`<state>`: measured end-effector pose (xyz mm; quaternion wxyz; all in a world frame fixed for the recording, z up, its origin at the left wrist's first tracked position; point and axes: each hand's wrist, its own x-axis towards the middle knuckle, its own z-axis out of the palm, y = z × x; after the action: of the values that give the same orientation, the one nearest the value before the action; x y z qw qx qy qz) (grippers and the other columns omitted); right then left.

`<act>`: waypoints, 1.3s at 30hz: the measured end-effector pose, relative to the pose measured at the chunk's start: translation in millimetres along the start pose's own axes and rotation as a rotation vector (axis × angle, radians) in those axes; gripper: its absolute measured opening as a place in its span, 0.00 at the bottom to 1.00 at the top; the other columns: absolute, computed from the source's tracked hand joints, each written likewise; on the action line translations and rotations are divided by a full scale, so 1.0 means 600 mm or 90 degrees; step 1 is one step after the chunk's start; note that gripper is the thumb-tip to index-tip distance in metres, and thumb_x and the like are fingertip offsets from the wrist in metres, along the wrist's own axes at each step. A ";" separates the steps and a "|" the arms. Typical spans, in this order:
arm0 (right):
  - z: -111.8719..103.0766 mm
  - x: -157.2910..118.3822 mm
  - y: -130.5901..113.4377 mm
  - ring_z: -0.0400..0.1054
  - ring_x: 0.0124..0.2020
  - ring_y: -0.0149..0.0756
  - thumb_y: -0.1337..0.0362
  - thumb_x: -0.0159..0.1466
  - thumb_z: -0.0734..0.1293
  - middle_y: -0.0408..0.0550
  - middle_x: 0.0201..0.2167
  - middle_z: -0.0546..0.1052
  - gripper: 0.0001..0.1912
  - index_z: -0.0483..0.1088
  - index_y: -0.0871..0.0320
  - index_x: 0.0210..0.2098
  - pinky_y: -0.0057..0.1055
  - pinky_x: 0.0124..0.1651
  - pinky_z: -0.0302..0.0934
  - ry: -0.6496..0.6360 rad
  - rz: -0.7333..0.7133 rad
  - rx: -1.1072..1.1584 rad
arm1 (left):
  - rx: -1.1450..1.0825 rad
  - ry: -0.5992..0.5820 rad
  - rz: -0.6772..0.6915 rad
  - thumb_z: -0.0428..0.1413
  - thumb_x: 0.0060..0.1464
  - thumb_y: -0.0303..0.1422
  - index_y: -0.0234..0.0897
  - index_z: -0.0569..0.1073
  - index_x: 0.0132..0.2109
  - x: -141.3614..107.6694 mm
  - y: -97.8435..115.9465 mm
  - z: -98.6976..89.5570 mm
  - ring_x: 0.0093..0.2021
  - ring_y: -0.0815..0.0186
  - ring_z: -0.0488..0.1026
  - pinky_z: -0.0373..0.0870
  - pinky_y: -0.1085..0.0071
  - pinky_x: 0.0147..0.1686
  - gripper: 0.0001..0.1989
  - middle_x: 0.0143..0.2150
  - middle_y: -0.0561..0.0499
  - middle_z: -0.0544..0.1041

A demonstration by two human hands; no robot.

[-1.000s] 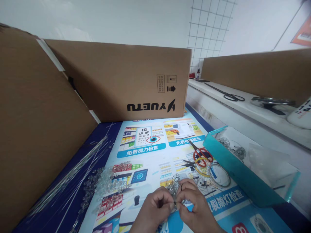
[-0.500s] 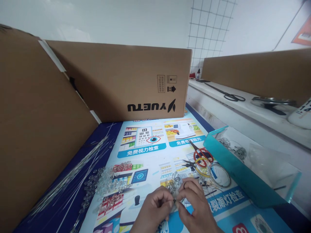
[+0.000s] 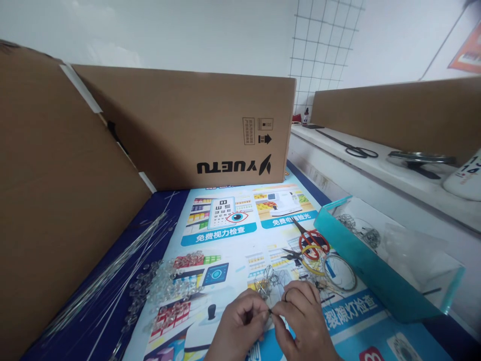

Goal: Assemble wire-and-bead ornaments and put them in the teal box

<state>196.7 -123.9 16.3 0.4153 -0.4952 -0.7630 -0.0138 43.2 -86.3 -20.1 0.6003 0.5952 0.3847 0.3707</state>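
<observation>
Wire bundle (image 3: 267,283) just beyond the fingertips, in the middle between left hand (image 3: 242,321) and right hand (image 3: 302,316). Teal box (image 3: 376,276) farther out, to the right of the right hand; inside, wire coils (image 3: 370,236) and a clear plastic bag (image 3: 409,250). Both hands nearly closed, thumbs and forefingers pinching the bundle's near end, tips almost meeting.

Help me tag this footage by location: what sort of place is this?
Probably a small handcraft workspace, though whether at home or in a shop I can't tell. The signs are loose clear beads, a bundle of thin, wire-like strands and red-handled scissors.
</observation>
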 end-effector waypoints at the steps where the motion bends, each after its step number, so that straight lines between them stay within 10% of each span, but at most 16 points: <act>1: 0.001 0.000 0.000 0.60 0.32 0.40 0.76 0.55 0.61 0.46 0.24 0.65 0.08 0.66 0.58 0.26 0.39 0.37 0.52 0.000 0.000 0.002 | 0.006 0.001 0.000 0.54 0.51 0.27 0.34 0.69 0.25 0.000 0.000 0.000 0.22 0.74 0.61 0.59 0.76 0.23 0.07 0.26 0.56 0.64; 13: 0.009 -0.009 0.008 0.61 0.36 0.39 0.76 0.55 0.60 0.45 0.26 0.65 0.07 0.64 0.57 0.27 0.37 0.38 0.54 -0.015 0.073 0.070 | 0.041 0.007 -0.002 0.53 0.49 0.25 0.34 0.69 0.25 0.001 0.001 0.003 0.22 0.73 0.61 0.59 0.75 0.24 0.06 0.25 0.56 0.64; 26: 0.017 -0.014 0.007 0.64 0.38 0.39 0.72 0.62 0.59 0.45 0.24 0.70 0.11 0.71 0.57 0.31 0.43 0.50 0.49 0.068 -0.083 -0.085 | 0.009 0.031 -0.053 0.50 0.45 0.24 0.35 0.66 0.24 0.001 -0.011 0.009 0.19 0.75 0.59 0.58 0.77 0.19 0.06 0.23 0.58 0.63; 39: 0.013 -0.019 0.016 0.64 0.41 0.41 0.74 0.63 0.57 0.47 0.26 0.70 0.11 0.69 0.60 0.32 0.43 0.50 0.50 -0.031 -0.099 -0.076 | 0.123 0.074 0.002 0.49 0.48 0.26 0.36 0.65 0.22 -0.001 -0.003 0.017 0.23 0.70 0.61 0.59 0.75 0.23 0.08 0.24 0.55 0.63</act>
<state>201.2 -124.1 0.4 0.3641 -0.4583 -0.8068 -0.0799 52.3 -91.2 -22.1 0.5161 0.6281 0.4522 0.3668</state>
